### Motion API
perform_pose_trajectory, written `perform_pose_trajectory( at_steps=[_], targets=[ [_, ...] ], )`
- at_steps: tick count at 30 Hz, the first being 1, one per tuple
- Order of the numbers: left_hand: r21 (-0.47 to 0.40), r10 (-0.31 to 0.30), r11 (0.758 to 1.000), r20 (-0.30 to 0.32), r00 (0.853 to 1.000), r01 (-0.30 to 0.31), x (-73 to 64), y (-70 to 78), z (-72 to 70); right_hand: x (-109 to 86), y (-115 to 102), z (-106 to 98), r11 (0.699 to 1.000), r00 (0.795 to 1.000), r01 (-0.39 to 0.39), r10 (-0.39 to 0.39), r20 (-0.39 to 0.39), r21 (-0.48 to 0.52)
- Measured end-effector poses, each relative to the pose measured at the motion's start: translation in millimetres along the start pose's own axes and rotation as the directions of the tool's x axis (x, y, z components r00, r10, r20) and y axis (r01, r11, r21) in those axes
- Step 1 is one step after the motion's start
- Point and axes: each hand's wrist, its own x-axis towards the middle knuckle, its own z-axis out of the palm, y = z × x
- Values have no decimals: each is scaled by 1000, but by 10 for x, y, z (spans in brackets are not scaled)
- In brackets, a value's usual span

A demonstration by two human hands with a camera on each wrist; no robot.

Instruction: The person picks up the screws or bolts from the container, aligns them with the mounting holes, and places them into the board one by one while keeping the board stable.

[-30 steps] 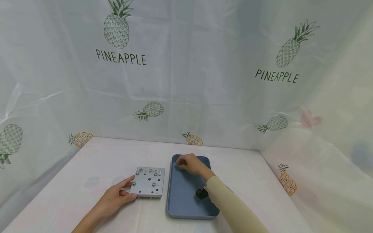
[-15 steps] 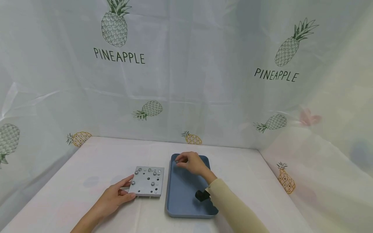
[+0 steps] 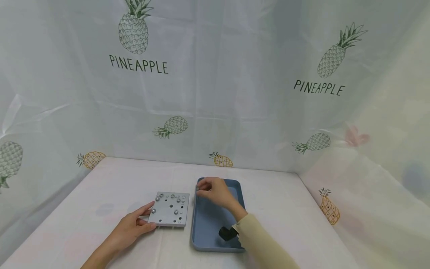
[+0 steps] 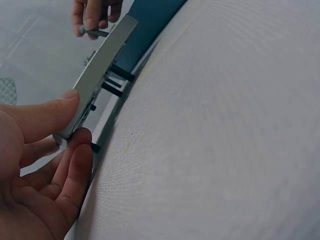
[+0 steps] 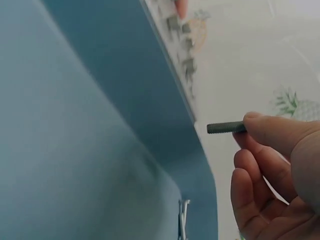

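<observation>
My left hand (image 3: 129,229) grips the near-left edge of a square silver metal plate (image 3: 169,220), thumb on top and fingers beneath. The plate has several holes, and socket-head screws stand in some of them. In the left wrist view, dark screw shanks (image 4: 112,89) stick out of the plate's underside, close over the cloth. My right hand (image 3: 216,192) pinches a screw (image 5: 224,127) between thumb and fingertips, above the left rim of a blue tray (image 3: 209,224). Its threaded end points away from the fingers; the fingers hide its head in the right wrist view.
The tray stands just right of the plate. Shiny metal pieces (image 5: 184,217) lie at one end inside it. A black camera (image 3: 227,234) on the right wrist hangs over the tray. Behind the cloth-covered table (image 3: 141,175) hangs a pineapple-print curtain (image 3: 215,93).
My right hand has lifted from the tray's far-left corner and shifted slightly left to the rim, carrying the screw. The left hand and the plate have stayed in place.
</observation>
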Motion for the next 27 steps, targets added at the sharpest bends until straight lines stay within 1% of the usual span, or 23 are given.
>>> perform_pose_trajectory(
  at_steps=[6, 11, 17, 22, 27],
  targets=[
    [3, 7, 1000, 1, 1000, -7, -14, 18, -6, -72, -136, 120, 999, 999, -41, 42, -21, 33],
    [-3, 15, 1000, 3, 1000, -15, -22, 22, -11, -130, -206, 209, 998, 998, -48, 49, -37, 30],
    [-7, 16, 1000, 10, 1000, -16, -14, 12, -20, -180, -289, 256, 996, 996, -63, 67, -53, 65],
    [9, 32, 999, 12, 999, -32, -7, 13, -32, -209, -378, 277, 994, 995, -68, 74, -70, 90],
    [0, 27, 1000, 16, 1000, -27, -12, 15, -15, -225, -417, 314, 992, 992, -70, 80, -100, 105]
  ],
)
